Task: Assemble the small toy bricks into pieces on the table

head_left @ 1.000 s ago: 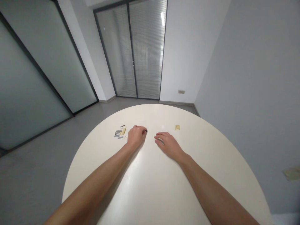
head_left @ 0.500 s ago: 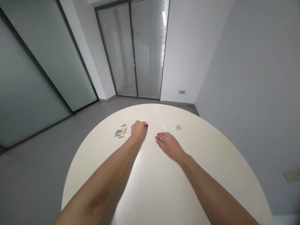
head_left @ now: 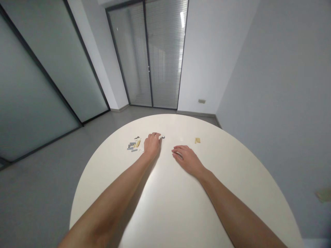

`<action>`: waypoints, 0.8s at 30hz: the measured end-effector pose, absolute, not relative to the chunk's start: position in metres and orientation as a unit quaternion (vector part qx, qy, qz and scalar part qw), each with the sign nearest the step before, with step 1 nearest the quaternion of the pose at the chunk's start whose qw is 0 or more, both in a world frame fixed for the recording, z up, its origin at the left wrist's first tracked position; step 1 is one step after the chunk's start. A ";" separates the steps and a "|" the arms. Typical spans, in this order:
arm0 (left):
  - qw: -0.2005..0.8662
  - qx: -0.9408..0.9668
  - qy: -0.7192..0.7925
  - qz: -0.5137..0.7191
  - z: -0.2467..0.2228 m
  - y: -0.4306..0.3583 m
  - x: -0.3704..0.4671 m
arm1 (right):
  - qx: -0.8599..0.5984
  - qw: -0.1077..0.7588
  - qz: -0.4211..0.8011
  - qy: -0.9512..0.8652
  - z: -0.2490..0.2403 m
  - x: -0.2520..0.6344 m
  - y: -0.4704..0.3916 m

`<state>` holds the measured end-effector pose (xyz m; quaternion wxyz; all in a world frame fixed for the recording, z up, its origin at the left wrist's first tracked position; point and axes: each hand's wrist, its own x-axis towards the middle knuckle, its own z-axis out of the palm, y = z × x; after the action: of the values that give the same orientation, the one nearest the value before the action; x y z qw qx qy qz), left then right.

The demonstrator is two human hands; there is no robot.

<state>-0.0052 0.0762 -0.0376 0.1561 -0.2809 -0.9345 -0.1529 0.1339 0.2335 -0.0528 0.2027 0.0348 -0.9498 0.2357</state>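
Observation:
My left hand [head_left: 152, 144] is over the table, left of the middle, its fingers stretched forward and apart. Just off its thumb and fingertips sits a small dark, shiny piece [head_left: 163, 137], too small to name. My right hand [head_left: 188, 158] rests on the table with its fingers loosely spread and nothing visible in them. To the left of my left hand lie several grey bars [head_left: 132, 143] and a tan block [head_left: 138, 143], with a few tiny black bits [head_left: 137, 137] behind them. Part of that group may be hidden by the hand.
The round white table [head_left: 165, 213] fills the middle of the view. Some tan pieces [head_left: 197, 140] lie on it beyond my right hand. Behind it are a glass door with blinds [head_left: 165, 62], a pale wall [head_left: 212, 51] and frosted panels [head_left: 51, 51] at left.
My left hand has let go of the small dark piece, its fingers loosening from a pinch and shifting slightly left. My right hand stays where it was.

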 end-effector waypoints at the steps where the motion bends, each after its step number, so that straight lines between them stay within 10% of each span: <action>1: 0.162 -0.276 -0.935 -0.152 -0.039 0.073 -0.003 | 0.035 0.203 0.236 -0.950 -0.053 0.134 0.234; 24: 0.165 -0.317 -0.919 -0.165 -0.046 0.048 0.048 | 0.039 0.210 0.237 -0.948 -0.053 0.134 0.234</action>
<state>0.0482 0.0479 -0.0458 0.1650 -0.3171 -0.9193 -0.1648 0.1338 0.2337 -0.0529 0.2096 0.0395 -0.9477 0.2373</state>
